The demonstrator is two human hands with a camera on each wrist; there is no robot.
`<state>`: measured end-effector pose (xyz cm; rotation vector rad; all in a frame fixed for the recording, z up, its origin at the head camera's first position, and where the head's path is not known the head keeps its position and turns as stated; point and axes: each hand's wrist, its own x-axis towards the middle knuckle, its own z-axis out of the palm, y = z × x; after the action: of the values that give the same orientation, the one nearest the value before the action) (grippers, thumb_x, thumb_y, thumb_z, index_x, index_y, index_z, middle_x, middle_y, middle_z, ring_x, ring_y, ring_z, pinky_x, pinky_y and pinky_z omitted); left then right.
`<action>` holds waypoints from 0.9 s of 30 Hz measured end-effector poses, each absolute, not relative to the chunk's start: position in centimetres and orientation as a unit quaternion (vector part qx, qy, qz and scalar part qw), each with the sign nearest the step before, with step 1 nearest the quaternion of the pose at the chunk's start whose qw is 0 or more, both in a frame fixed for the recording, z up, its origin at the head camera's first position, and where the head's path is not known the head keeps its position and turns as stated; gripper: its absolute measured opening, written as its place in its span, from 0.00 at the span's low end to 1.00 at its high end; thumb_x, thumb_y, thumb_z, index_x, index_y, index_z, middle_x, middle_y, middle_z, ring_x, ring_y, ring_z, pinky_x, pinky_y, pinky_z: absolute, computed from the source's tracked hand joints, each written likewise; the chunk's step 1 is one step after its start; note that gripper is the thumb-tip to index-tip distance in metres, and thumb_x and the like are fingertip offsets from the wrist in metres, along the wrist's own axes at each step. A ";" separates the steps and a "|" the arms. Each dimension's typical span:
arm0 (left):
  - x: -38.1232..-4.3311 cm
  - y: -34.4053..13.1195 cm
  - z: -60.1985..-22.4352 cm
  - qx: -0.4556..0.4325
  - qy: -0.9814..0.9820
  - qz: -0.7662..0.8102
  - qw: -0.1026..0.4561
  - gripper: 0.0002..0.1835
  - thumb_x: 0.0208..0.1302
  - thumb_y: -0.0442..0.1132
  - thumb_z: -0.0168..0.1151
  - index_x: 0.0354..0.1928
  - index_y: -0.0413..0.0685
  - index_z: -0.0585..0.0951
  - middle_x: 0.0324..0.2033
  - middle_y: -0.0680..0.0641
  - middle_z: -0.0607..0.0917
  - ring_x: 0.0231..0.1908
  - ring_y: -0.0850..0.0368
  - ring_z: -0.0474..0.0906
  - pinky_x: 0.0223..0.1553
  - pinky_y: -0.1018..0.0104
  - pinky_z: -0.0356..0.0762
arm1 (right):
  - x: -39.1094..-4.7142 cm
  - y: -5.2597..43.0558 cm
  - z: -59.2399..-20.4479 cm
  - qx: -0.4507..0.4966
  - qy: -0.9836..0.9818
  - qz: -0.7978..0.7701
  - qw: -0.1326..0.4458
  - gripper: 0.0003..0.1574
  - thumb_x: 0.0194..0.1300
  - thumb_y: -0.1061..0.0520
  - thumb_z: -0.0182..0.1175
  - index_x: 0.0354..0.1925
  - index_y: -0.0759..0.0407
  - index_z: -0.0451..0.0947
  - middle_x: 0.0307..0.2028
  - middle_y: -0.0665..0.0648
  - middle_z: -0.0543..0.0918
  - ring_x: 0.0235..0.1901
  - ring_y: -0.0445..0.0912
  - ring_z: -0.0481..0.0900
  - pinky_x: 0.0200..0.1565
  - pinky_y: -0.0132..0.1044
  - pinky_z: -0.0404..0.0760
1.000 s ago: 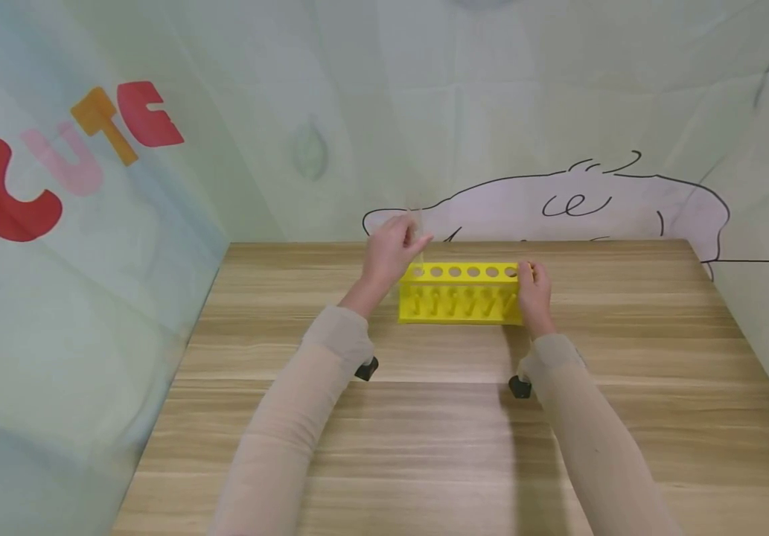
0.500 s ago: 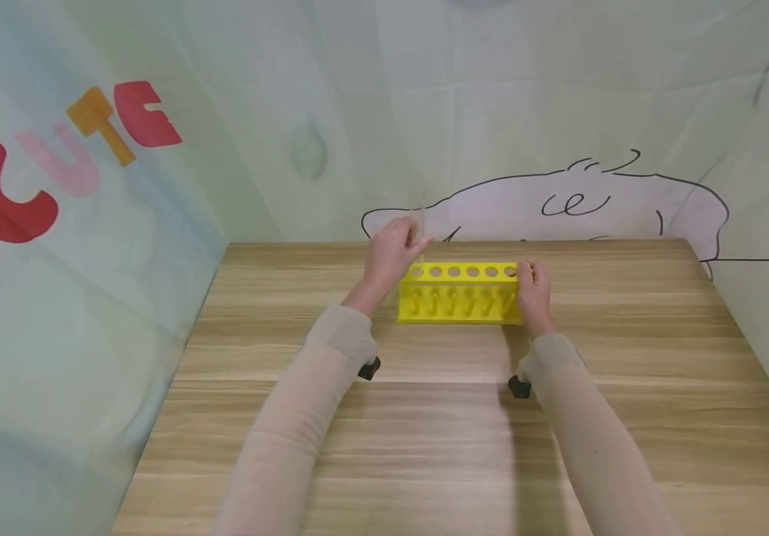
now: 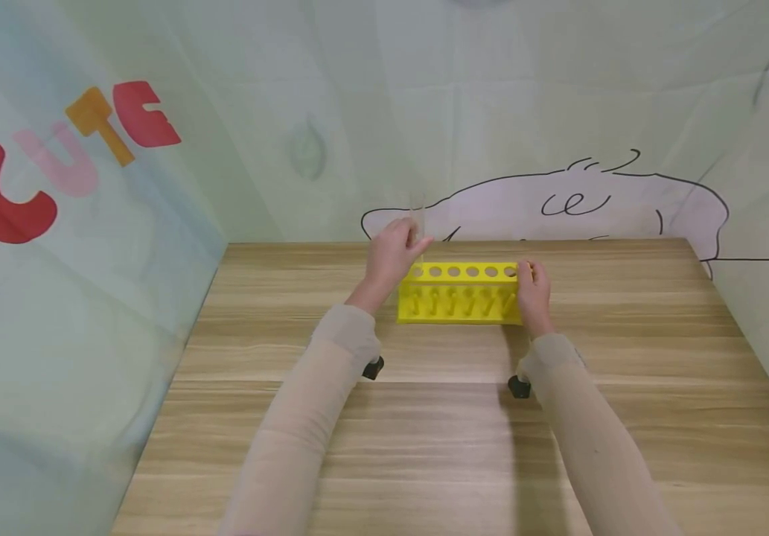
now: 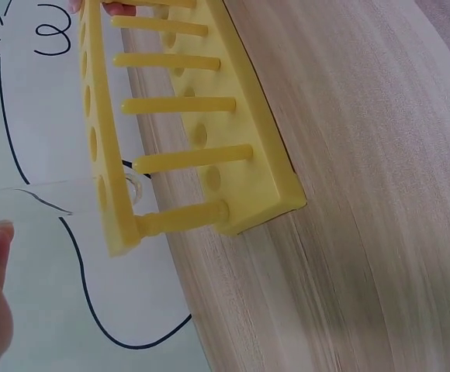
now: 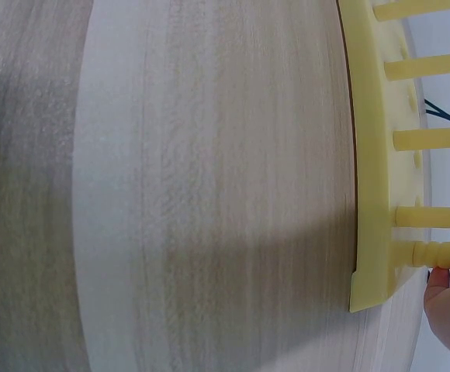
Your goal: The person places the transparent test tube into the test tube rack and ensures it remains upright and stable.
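A yellow test tube rack (image 3: 461, 305) stands near the back of the table, with a row of holes along its top and pegs below. At its left end, my left hand (image 3: 387, 257) pinches a clear test tube (image 4: 46, 198) above the top bar. The tube's rounded bottom pokes through the end hole and shows just beneath the bar in the left wrist view, well above the base. My right hand (image 3: 535, 294) grips the rack's right end; its fingers reach around the end post (image 5: 442, 254) in the right wrist view.
The wood-grain table (image 3: 438, 447) runs up to a printed cloth backdrop (image 3: 330, 112) at the back and sides. A dark device (image 3: 374, 368) sits under the left wrist, and another black device (image 3: 519, 386) under the right.
My left forearm has shifted slightly to the right, while the left hand keeps the tube at the same end hole. The rack and my right hand have stayed in place.
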<state>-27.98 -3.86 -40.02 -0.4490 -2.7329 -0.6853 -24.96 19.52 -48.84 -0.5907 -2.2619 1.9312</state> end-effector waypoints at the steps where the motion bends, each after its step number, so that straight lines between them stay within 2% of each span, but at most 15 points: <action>1: -28.0 -3.8 -40.1 -0.155 -0.949 -0.236 0.143 0.17 0.56 0.53 0.57 0.27 0.47 0.68 0.20 0.51 0.67 0.23 0.59 0.63 0.24 0.73 0.60 | -25.0 19.5 -48.9 -0.194 -0.745 0.635 0.057 0.23 0.67 0.42 0.37 0.48 0.57 0.64 0.42 0.50 0.66 0.45 0.44 0.61 0.49 0.35 0.62; 9: -28.0 -3.7 -40.3 -0.149 -0.953 -0.228 0.131 0.18 0.57 0.55 0.54 0.28 0.47 0.69 0.21 0.51 0.68 0.23 0.59 0.63 0.24 0.73 0.60 | -25.1 19.6 -49.1 -0.188 -0.753 0.628 0.059 0.22 0.67 0.42 0.37 0.46 0.56 0.64 0.44 0.52 0.66 0.46 0.46 0.61 0.49 0.36 0.62; 17: -28.0 -3.6 -40.9 -0.138 -0.955 -0.233 0.121 0.18 0.57 0.56 0.54 0.29 0.47 0.69 0.21 0.51 0.68 0.23 0.60 0.64 0.24 0.73 0.62 | -25.1 19.5 -49.2 -0.192 -0.742 0.639 0.060 0.16 0.67 0.44 0.38 0.42 0.53 0.64 0.44 0.52 0.65 0.48 0.45 0.60 0.50 0.36 0.60; 27: -28.1 -3.6 -41.4 -0.128 -0.956 -0.237 0.116 0.18 0.57 0.55 0.54 0.30 0.46 0.70 0.22 0.51 0.69 0.24 0.59 0.64 0.25 0.73 0.63 | -25.1 19.6 -49.2 -0.190 -0.742 0.640 0.061 0.17 0.67 0.43 0.39 0.42 0.52 0.64 0.40 0.50 0.66 0.45 0.45 0.61 0.46 0.34 0.60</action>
<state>-28.09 -3.58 -41.41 -0.3737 -2.8010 -0.6948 -25.07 19.57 -49.23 -0.5750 -2.2446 1.9364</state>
